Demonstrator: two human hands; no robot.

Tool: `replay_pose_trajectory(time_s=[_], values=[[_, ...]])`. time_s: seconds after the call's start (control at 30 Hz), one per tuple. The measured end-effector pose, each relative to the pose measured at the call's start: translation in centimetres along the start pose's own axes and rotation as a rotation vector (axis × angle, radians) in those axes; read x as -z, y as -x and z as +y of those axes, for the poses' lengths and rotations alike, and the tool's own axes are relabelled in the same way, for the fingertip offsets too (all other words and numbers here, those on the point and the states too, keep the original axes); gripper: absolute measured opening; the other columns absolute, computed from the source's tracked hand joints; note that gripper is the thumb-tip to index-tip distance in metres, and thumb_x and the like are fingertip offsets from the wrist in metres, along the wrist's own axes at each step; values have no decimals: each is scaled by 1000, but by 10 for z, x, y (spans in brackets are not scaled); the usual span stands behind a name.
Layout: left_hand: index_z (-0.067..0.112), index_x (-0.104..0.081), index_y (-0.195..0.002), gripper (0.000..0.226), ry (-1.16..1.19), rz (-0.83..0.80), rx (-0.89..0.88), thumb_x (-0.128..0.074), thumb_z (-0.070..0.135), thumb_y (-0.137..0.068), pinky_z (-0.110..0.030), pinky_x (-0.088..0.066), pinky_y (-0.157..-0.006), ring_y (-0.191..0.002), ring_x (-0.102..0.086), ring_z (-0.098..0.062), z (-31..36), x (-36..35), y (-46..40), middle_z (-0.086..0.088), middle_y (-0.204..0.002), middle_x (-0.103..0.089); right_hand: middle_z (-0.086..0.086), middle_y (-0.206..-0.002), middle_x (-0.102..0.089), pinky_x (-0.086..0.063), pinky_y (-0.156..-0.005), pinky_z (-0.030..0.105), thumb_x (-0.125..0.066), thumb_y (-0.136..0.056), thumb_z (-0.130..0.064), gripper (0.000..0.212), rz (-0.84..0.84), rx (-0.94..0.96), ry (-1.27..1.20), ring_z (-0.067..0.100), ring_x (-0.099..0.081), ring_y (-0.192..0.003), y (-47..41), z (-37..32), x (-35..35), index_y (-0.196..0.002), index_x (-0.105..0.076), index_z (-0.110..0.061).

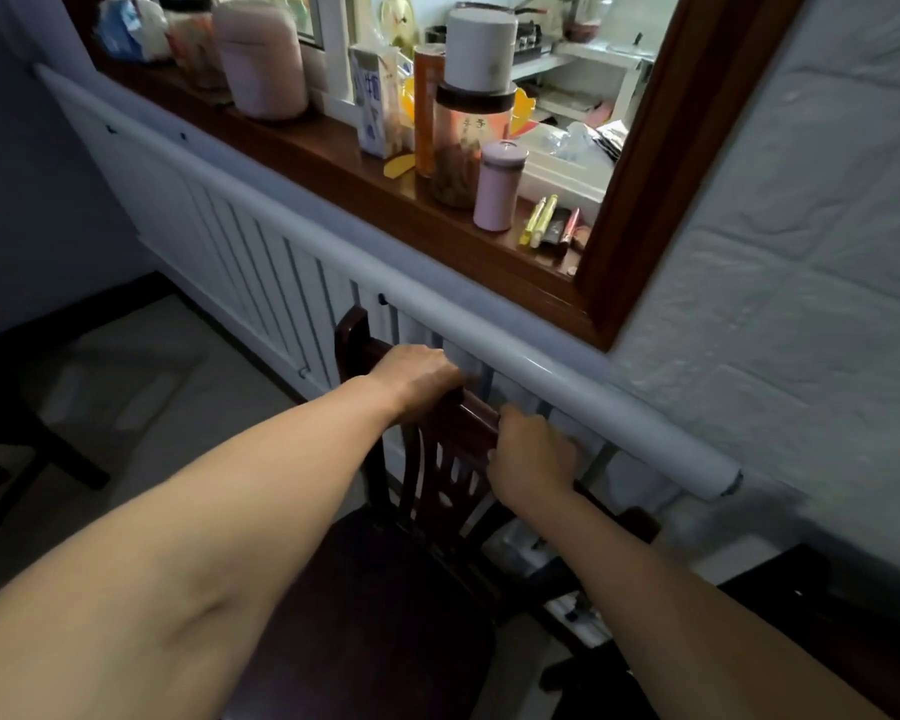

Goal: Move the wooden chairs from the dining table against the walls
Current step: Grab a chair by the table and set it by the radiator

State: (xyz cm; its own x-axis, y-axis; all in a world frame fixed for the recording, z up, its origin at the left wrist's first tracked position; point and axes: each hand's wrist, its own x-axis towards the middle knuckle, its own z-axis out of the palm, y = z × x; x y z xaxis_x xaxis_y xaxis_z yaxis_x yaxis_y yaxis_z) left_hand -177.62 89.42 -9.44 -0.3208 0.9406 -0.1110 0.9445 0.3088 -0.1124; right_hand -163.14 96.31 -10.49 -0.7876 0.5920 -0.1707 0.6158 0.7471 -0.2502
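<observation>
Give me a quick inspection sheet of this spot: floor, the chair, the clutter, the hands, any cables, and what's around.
Surface: pale tiled floor, bare where visible.
Job's things: dark wooden chair, its back toward the white radiator under the window; whether they touch cannot be told.
Clutter: wooden sill crowded with a pink canister, a clear jar, a carton, a pink pot and pens.
Grippers: left hand and right hand both grip the chair's top rail.
Cables: nothing seen.
Surroundings: white brick-pattern wall on the right; kitchen visible through the window; more dark furniture at the left edge.
</observation>
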Motion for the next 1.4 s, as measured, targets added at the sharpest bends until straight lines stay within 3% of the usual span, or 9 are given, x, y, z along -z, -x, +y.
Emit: replay_pose_trajectory(time_s=[0.13, 0.27, 0.53, 0.77, 1.13, 1.27, 1.4], values=[[18, -61, -103, 18, 34, 10, -9, -52, 12, -89, -31, -39, -59, -87, -61, -24, 1, -7, -16, -6, -100, -64, 13, -119, -62, -51, -83, 40, -64, -88, -19, 39, -15, -15, 5, 29, -62, -105, -9, 8, -2, -122, -47, -12], [15, -62, -106, 23, 41, 3, 8, -52, 5, -88, -35, -45, -62, -93, -62, -27, 1, -11, -28, -7, -104, -64, 14, -118, -62, -51, -79, 39, -63, -89, -16, 50, -23, -2, 21, 30, -62, -104, -17, 13, -3, -132, -39, -11], [11, -63, -100, 18, 102, 35, 14, -51, 4, -88, -31, -38, -59, -92, -61, -28, 1, -17, -34, -10, -101, -65, 15, -115, -63, -50, -76, 39, -55, -93, -12, 35, -3, 12, 34, 30, -63, -101, -26, 17, -9, -125, -42, -8], [9, -57, -115, 27, 157, 37, 43, -48, 4, -89, -40, -49, -85, -113, -51, -29, 5, -28, -33, -10, -121, -58, 17, -124, -56, -50, -77, 40, -58, -91, -16, 48, -2, -7, 94, 30, -60, -105, -26, 19, -13, -132, -34, -8], [10, -54, -120, 32, 141, 28, 73, -47, 3, -89, -38, -43, -91, -116, -48, -29, 11, -34, -34, -10, -125, -55, 19, -131, -49, -50, -81, 42, -65, -87, -21, 69, -62, -31, 96, 31, -57, -110, -27, 22, -18, -140, -23, -5], [14, -44, -132, 44, 129, -6, 107, -51, 9, -89, -40, -38, -100, -125, -41, -29, 14, -31, -28, -9, -139, -45, 20, -137, -43, -46, -91, 44, -68, -82, -27, 79, -95, -39, 58, 33, -49, -119, -27, 21, -19, -141, -20, -7], [19, -30, -141, 63, 131, -29, 132, -58, 12, -85, -39, -41, -95, -135, -30, -27, 17, -26, -11, -7, -148, -33, 21, -144, -33, -33, -104, 47, -68, -81, -33, 88, -74, -41, 50, 36, -36, -130, -17, 18, -19, -145, -13, -8]])
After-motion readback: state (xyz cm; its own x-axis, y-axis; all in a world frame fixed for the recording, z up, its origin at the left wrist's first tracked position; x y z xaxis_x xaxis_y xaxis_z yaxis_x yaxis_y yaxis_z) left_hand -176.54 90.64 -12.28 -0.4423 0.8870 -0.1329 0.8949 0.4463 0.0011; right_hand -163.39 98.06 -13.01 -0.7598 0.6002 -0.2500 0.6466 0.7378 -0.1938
